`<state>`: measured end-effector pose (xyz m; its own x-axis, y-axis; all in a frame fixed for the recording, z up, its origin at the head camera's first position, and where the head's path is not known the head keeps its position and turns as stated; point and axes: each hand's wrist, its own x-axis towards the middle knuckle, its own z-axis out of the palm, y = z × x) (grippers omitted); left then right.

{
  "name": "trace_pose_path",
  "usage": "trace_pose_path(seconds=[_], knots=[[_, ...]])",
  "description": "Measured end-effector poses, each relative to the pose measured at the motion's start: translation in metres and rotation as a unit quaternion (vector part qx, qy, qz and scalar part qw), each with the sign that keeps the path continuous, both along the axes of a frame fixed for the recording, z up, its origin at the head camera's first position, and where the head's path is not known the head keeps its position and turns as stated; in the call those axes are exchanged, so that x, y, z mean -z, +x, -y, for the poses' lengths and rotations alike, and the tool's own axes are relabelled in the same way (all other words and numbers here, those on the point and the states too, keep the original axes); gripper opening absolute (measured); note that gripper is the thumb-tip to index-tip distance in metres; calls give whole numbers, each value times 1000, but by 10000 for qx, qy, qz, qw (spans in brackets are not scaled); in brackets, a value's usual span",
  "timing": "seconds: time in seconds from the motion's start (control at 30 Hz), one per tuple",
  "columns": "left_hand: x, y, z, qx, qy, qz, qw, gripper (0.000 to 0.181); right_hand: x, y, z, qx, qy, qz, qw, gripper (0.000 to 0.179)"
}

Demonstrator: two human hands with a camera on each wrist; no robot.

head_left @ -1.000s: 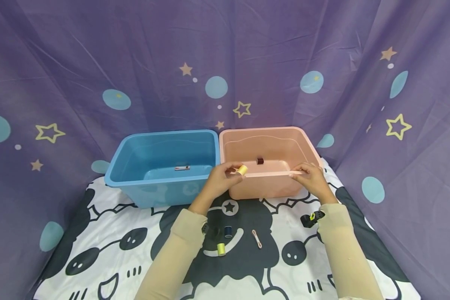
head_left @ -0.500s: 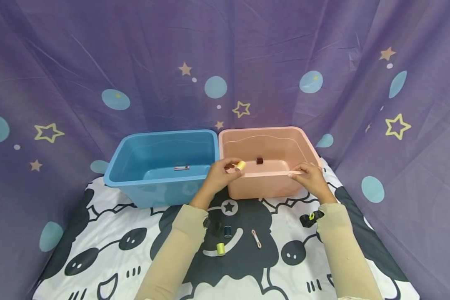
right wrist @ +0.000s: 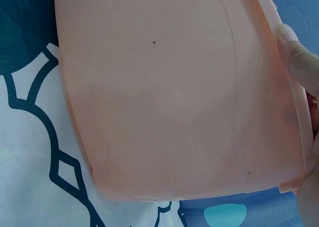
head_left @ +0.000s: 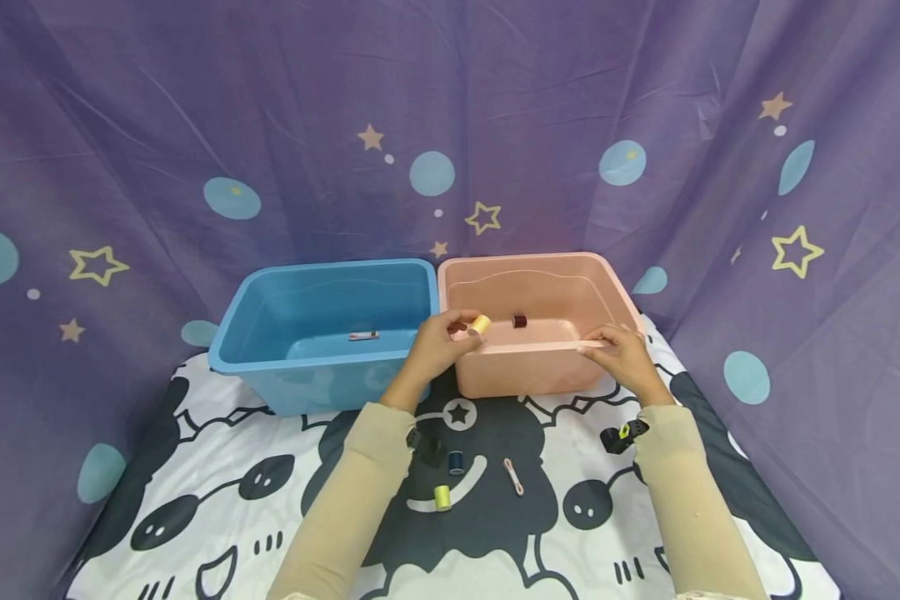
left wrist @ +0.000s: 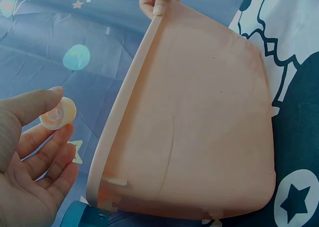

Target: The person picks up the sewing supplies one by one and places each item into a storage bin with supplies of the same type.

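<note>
Between thumb and fingers, my left hand [head_left: 437, 346] pinches a pale yellow thread spool [head_left: 480, 324] above the near left part of the pink bin [head_left: 540, 372]. In the left wrist view that spool [left wrist: 66, 112] shows its end, with the other fingers spread below it. My right hand [head_left: 621, 357] grips the pink bin's near rim toward its right end; the right wrist view shows the thumb [right wrist: 299, 57] over that rim. Inside the pink bin lies a dark brown thread spool [head_left: 520, 322].
A blue bin [head_left: 330, 383] stands left of the pink one, with a small pale bundle [head_left: 363, 336] inside. On the patterned cloth lie a navy spool [head_left: 456, 462], a yellow-green spool [head_left: 442, 498] and a pale pink looped bundle [head_left: 513, 477]. A purple curtain [head_left: 307, 125] rises behind.
My left hand has moved slightly up and away from me with the pale yellow spool, which has shifted a little left. The right hand stays on the rim.
</note>
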<state>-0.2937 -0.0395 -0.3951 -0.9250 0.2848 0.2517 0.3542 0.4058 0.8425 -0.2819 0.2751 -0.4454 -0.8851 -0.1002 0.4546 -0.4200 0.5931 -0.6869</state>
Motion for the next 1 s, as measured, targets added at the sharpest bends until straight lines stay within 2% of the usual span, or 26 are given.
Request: trace_pose_path(seconds=[0.6, 1.0], knots=[[0, -11, -6, -33, 44, -59, 10000, 38, -1, 1, 0, 8, 79, -98, 9999, 11], [-5, -15, -11, -20, 38, 128, 9999, 40, 1, 0, 0, 18, 38, -71, 10000, 11]])
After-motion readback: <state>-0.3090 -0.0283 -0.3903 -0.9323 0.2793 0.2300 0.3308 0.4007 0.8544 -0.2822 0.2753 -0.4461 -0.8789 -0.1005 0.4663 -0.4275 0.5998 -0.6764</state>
